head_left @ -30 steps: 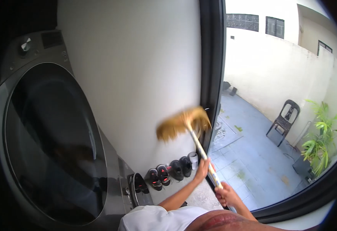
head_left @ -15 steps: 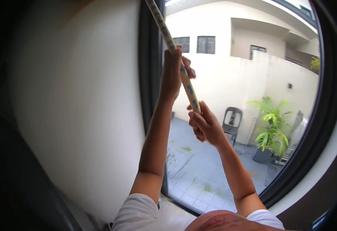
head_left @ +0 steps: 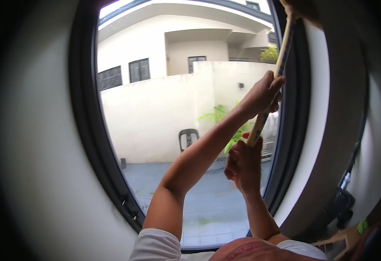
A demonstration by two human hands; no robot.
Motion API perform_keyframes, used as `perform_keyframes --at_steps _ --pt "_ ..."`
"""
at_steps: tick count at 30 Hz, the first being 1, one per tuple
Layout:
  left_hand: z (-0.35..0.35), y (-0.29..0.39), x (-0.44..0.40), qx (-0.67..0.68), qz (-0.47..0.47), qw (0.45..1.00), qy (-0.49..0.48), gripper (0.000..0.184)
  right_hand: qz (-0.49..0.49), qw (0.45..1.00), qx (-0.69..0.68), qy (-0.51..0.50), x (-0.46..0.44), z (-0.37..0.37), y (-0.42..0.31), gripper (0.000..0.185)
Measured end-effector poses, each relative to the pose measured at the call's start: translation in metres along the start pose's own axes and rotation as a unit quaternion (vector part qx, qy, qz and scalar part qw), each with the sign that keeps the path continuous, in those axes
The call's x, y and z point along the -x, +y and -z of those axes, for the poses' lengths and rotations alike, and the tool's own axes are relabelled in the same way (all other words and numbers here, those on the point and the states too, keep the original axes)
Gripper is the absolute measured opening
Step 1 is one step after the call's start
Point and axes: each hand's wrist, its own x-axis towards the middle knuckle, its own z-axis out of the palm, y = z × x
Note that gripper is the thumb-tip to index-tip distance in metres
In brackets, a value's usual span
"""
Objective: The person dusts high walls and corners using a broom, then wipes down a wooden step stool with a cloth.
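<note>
A broom (head_left: 282,54) with a pale handle and blue lettering leans up to the right in front of the glass. Its brown head, at the top right, is partly dark and cut off by the view. Around the middle of the handle, the fingers of my left hand (head_left: 263,95) are closed. Lower down, my right hand (head_left: 245,164) grips the bottom end of the handle. Both arms are raised, with the left forearm crossing in front of the window (head_left: 155,117). From this angle I cannot tell whether the broom head touches the frame or wall.
A dark frame (head_left: 84,108) surrounds the tall window, with a white wall (head_left: 34,143) on the left. Outside are a dark chair (head_left: 188,135), a green plant (head_left: 216,114) and a pale boundary wall (head_left: 151,126). Dark equipment (head_left: 340,204) stands at the lower right.
The broom has swung from leaning up-left to leaning up-right, and both hands have moved right with it, still gripping. The view has turned, showing more of the window and the right side.
</note>
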Motion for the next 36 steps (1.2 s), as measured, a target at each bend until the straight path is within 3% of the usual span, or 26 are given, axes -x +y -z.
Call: perform_keyframes --at_steps 4,5,7,8,12,15,18,20,21,22,24,31,34,36 --pt "0.014 -0.008 0.006 -0.03 -0.05 0.996 0.066 0.023 -0.036 0.998 0.0 -0.044 -0.008 0.009 0.009 0.027" --pt "0.027 -0.006 0.011 0.026 -0.038 0.993 0.11 0.024 -0.085 0.995 0.012 -0.058 -0.008 0.004 0.005 0.025" --pt "0.056 -0.002 0.028 0.107 -0.036 0.975 0.189 0.024 -0.139 0.978 0.023 -0.157 -0.013 0.01 -0.002 0.023" --pt "0.063 0.003 0.035 0.072 -0.055 0.963 0.252 0.024 -0.169 0.965 0.022 -0.201 -0.016 0.011 -0.011 0.022" --pt "0.065 0.008 0.046 0.095 -0.169 0.934 0.301 0.022 -0.103 0.957 0.076 -0.262 -0.033 0.038 -0.032 0.024" --pt "0.032 0.014 0.024 0.079 -0.176 0.926 0.324 0.027 -0.087 0.96 0.082 -0.253 -0.041 0.06 -0.057 0.026" --pt "0.004 -0.023 -0.021 0.059 -0.141 0.951 0.27 0.024 -0.051 0.978 0.08 -0.185 -0.037 0.099 -0.072 0.028" --pt "-0.042 -0.045 -0.036 0.026 -0.052 0.967 0.248 0.022 -0.085 0.984 0.091 -0.129 -0.025 0.141 -0.072 0.027" --pt "-0.062 -0.064 -0.041 0.071 0.008 0.977 0.2 0.024 -0.099 0.988 0.08 -0.087 -0.012 0.157 -0.07 0.026" --pt "-0.083 -0.087 -0.043 0.117 0.066 0.98 0.149 0.026 -0.111 0.99 0.07 -0.045 0.006 0.173 -0.066 0.026" --pt "-0.132 -0.169 -0.041 0.015 0.093 0.992 0.089 0.022 -0.124 0.985 0.098 0.067 0.048 0.22 -0.046 0.027" --pt "-0.274 -0.304 0.181 0.122 0.271 0.953 0.053 0.028 -0.261 0.877 0.253 0.315 0.28 0.338 0.058 0.021" --pt "-0.323 -0.358 0.306 0.185 0.347 0.919 0.026 0.03 -0.343 0.835 0.269 0.335 0.399 0.34 0.097 0.014" --pt "-0.335 -0.365 0.373 0.218 0.435 0.873 0.012 0.027 -0.43 0.78 0.251 0.379 0.454 0.315 0.119 0.011"
